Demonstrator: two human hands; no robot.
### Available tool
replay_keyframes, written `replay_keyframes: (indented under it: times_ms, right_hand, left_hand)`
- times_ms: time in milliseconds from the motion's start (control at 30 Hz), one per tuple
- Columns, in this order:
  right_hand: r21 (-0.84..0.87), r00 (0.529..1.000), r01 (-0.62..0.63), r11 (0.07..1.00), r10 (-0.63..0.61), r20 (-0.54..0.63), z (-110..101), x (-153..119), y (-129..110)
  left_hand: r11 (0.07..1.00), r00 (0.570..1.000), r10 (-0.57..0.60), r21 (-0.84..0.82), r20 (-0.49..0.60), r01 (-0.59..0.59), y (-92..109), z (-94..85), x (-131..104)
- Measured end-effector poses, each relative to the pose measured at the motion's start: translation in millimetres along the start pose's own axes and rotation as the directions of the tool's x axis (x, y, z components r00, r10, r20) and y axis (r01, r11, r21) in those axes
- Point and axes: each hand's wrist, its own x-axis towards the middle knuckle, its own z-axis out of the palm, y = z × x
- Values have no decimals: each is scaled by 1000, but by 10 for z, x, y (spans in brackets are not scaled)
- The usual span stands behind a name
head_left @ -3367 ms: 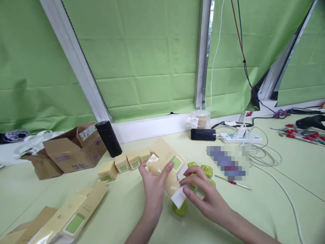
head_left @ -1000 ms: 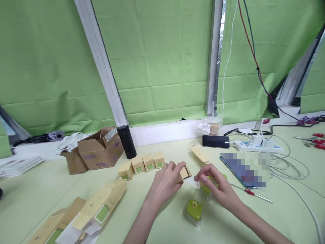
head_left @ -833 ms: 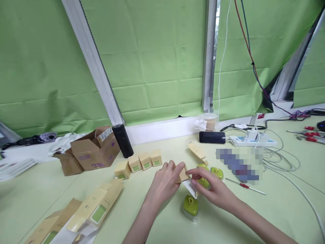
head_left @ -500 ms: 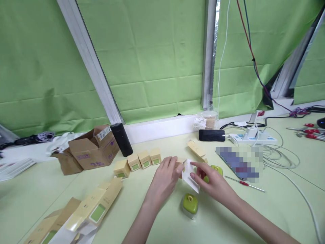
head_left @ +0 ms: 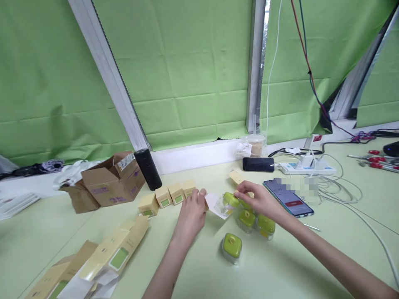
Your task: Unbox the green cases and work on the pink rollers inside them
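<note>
My left hand (head_left: 193, 209) is closed on a small carton, mostly hidden behind its fingers, whose white inner flap (head_left: 215, 204) points right. With pinched fingers, my right hand (head_left: 254, 196) holds a green-lidded container (head_left: 230, 200) by the loop on its lid, at the edge of that flap. Below and right of it stand more such containers, one (head_left: 247, 219) beside another (head_left: 266, 225), and a further one (head_left: 232, 246) nearer the front. Several small yellow boxes (head_left: 164, 197) form a row left of my left hand. Behind my right hand lies a flattened yellow carton (head_left: 236, 177).
Unfolded cartons (head_left: 118, 253) lie front left. An open brown box (head_left: 107, 187) and a black cylinder (head_left: 148, 169) stand at the back left. Phones (head_left: 288, 198), a power strip (head_left: 311, 167), cables, a cup (head_left: 257, 146) and red-handled tools (head_left: 378, 160) are at the right.
My right hand has left the flap and now grips a green-lidded container beside it. My left hand has shifted slightly left with the carton. More green-lidded containers are visible.
</note>
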Motion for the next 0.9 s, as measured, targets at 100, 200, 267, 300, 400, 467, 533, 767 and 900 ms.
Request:
replay_keyframes:
  times_ms: [100,200,267,300,400,467,533,767,900]
  right_hand:
    - [-81,999,23,996,-19,39,24,99,92]
    - [-117,999,25,993,-20,39,95,126,196]
    - [-105,999,15,994,-11,40,133,118,241]
    - [-88,999,9,996,-6,37,147,107,250]
    - [4,1000,-15,1000,15,9,193,42,203]
    - [90,999,-33,995,33,-1,244,-28,117]
    - [301,997,-78,950,74,26,303,-103,9]
    - [808,967,-189,559,248,54,340,-217,-150]
    - [830,975,-173,530,213,68,309,-216,-90]
  left_hand:
    - [997,997,-74,-3,4,74,-60,-6,0]
    - [980,985,-166,-118,-41,160,-96,-40,17]
    - [838,952,-300,-495,-63,232,-104,-65,54]
    - [678,927,-374,-694,-43,241,-96,-70,78]
    - [273,874,-485,-943,35,189,22,-49,143]
    - [213,855,-518,-968,2,131,178,-12,157]
    - [95,833,-553,-995,-31,26,363,23,140]
    - [-126,840,-543,-988,-5,-87,711,20,14]
    - [-206,860,-509,-976,50,-65,700,-34,-2]
